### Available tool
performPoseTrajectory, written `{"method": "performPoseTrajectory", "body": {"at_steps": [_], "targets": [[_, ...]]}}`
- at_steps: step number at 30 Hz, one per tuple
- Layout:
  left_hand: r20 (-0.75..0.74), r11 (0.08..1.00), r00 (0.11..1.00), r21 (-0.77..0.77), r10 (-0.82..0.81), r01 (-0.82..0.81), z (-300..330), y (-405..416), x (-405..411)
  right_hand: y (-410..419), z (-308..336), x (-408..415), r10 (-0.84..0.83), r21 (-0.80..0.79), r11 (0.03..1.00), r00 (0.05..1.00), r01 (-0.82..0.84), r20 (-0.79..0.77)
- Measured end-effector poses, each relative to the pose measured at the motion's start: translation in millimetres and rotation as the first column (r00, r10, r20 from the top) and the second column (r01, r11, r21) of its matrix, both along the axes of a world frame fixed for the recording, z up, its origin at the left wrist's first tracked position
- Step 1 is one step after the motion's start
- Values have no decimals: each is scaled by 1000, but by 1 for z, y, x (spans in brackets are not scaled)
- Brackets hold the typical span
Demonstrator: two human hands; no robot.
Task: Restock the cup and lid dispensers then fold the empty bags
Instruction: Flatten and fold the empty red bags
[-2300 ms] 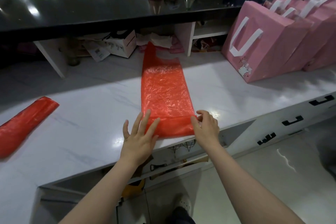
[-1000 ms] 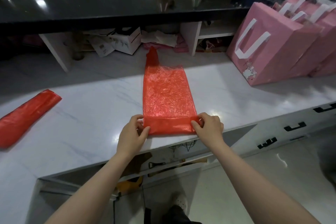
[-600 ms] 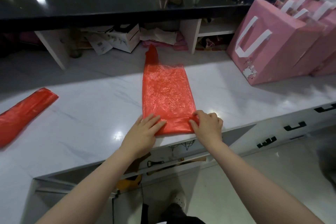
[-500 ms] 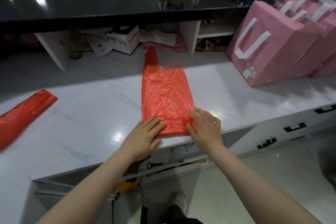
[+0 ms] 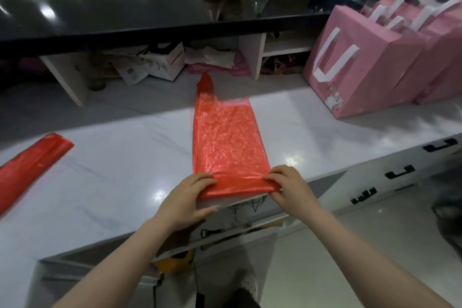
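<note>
Red crinkled plastic bag point(image 5: 226, 142) lying flat and lengthwise on the white desk point(image 5: 105, 182), handle end pointing away, near end rolled into a narrow fold at the desk edge, second red bag point(image 5: 30, 167) folded into a long strip far left

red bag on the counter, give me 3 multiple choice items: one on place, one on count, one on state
1. Where does the red bag being folded lie?
A. on the white counter, near its front edge
B. on the black upper ledge
C. inside a pink bag

2. How many red bags are on the counter?
A. one
B. two
C. four

3. How is the bag's near end held?
A. lying loose, untouched
B. pressed by one flat palm
C. pinched by both hands

Key: 1 A, it lies flat on the white marble top. 2 B, a second red bag lies at far left. 3 C, the left hand and right hand grip the folded end's corners.
</note>
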State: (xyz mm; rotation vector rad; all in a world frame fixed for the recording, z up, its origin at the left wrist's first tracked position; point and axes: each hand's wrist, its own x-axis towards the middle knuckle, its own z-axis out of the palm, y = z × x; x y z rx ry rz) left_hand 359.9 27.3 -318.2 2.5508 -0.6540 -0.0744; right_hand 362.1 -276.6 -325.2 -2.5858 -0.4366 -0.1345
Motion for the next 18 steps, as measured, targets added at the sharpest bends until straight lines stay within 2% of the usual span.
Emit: {"method": "performPoseTrajectory", "body": {"at_steps": [6,9,12,18], "targets": [[-74,972,980,-136,182,-191,3,-1,6,-2,5,18,-150,84,983,977,164,-151],[-103,916,941,-216,322,-337,2,-6,7,3,9,28,-195,42,977,958,208,-208],[-149,830,886,-312,439,-463,-1,-12,8,12,11,36,-269,36,959,942,281,-199],[-120,777,841,-332,527,-535,-6,-24,8,25,11,41,-405,-95,914,891,393,-204]]}}
